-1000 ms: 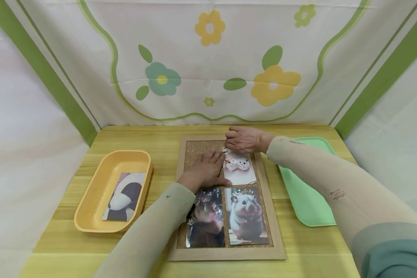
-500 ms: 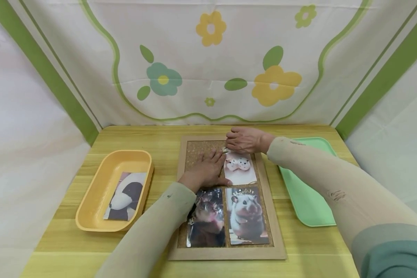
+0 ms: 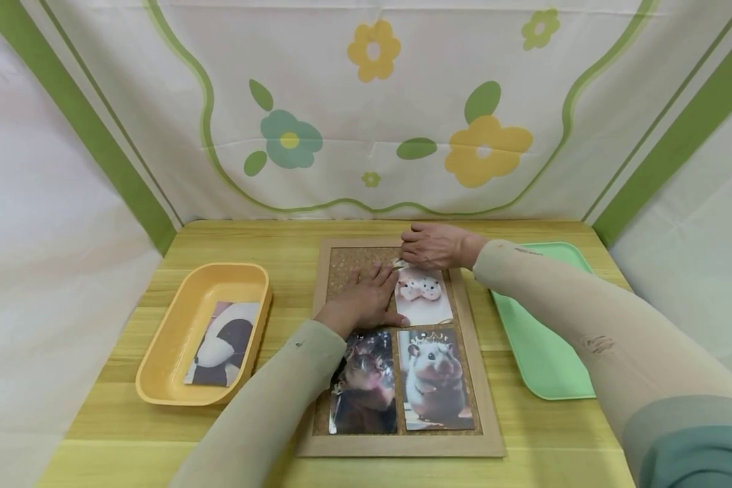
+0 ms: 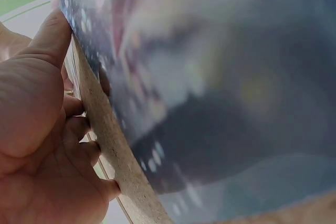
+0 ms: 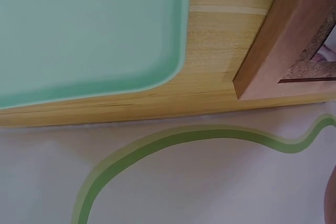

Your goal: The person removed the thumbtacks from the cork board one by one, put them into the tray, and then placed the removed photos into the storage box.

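Note:
My left hand (image 3: 366,298) lies with spread fingers on the cork board (image 3: 350,257), its fingertips and thumb at the left edge of a photo of a white spotted plush (image 3: 423,308). In the left wrist view, the thumb of my left hand (image 4: 42,103) reaches along a dark glossy photo (image 4: 220,129). My right hand (image 3: 436,245) is bent over the top left corner of the plush photo, knuckles up. What its fingertips pinch or press is hidden beneath it, so I cannot tell. Below lie a dark photo (image 3: 366,400) and a crowned hamster photo (image 3: 436,386), side by side on the board.
A yellow tray (image 3: 152,359) on the left holds a black-and-white plush photo (image 3: 222,346). Under my right forearm is a green tray (image 3: 543,346). The board's wooden frame (image 3: 402,445) rests on the wooden table (image 3: 110,420), before a flowered cloth (image 3: 341,95).

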`<action>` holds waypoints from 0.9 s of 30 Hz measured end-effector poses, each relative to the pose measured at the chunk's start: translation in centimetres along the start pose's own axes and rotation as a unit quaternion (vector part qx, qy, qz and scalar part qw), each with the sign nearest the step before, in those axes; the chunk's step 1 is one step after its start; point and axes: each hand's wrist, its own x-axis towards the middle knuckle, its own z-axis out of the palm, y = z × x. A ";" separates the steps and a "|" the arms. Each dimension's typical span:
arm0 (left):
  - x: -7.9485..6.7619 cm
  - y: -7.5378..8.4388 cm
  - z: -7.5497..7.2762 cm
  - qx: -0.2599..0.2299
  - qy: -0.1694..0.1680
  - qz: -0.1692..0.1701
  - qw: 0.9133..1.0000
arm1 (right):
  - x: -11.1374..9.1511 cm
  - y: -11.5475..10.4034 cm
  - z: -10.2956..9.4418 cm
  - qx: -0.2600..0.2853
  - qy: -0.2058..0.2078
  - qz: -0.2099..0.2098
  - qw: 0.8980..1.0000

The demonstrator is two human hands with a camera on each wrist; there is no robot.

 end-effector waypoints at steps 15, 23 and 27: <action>0.1 0.0 0.1 0.003 0.000 0.000 1.000 | 0.0 -0.3 0.0 -0.029 0.010 -0.002 1.000; -0.2 0.2 0.0 -0.003 0.002 0.002 1.000 | -0.4 -0.5 -0.4 -0.044 0.024 -0.001 0.999; -0.3 0.2 -0.1 -0.004 0.002 0.000 1.000 | -0.5 -0.6 -0.5 -0.045 0.042 0.007 0.998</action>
